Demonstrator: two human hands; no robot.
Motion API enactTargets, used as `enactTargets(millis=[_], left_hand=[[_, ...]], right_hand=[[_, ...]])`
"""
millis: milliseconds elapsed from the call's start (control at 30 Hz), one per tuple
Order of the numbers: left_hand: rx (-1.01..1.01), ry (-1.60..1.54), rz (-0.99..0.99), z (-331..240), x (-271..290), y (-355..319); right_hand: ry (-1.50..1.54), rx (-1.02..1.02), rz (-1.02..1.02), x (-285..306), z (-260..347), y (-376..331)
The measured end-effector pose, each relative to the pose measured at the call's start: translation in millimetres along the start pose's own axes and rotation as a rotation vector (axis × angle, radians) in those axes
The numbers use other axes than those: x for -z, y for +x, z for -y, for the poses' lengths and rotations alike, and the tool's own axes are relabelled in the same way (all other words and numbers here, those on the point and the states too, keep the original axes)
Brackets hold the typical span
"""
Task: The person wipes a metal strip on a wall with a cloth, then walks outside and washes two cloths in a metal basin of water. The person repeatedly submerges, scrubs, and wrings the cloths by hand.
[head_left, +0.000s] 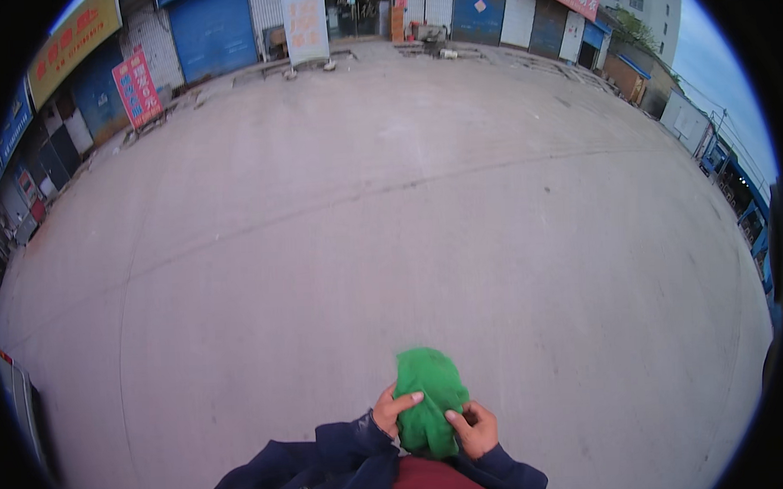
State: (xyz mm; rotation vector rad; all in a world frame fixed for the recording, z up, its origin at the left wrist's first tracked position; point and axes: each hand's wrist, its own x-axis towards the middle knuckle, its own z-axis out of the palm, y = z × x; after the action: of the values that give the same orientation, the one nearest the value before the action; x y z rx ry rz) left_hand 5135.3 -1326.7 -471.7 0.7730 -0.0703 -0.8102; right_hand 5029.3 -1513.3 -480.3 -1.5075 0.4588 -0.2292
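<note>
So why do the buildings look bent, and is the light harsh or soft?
In the head view the fisheye lens bows the shopfronts along the rim, with a black border at the corners; the light is soft and even, with no hard shadows on the concrete ground; the green cloth, held by the left hand and right hand, looks sharp.

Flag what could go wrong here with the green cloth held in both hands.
1. The green cloth is bunched and pinched only at its edges by the left hand and right hand; it could slip onto the dusty concrete ground.
2. The raised bundle may hide the ground just ahead of the person.
</note>
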Motion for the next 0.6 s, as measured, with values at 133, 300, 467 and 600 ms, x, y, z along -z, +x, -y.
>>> enactTargets(millis=[133,300,467,600], left_hand=[[-0.029,0.008,-0.058,-63,16,119],[-0.11,0.067,-0.146,-139,41,245],[-0.152,0.034,-0.241,-220,57,352],[-0.22,-0.015,-0.234,-275,86,461]], right_hand=[[0.03,0.093,-0.02,-26,-1,122],[0.038,0.126,0.032,-47,20,305],[0.068,-0.002,0.138,-70,82,450],[0.055,0.02,0.146,-90,94,568]])
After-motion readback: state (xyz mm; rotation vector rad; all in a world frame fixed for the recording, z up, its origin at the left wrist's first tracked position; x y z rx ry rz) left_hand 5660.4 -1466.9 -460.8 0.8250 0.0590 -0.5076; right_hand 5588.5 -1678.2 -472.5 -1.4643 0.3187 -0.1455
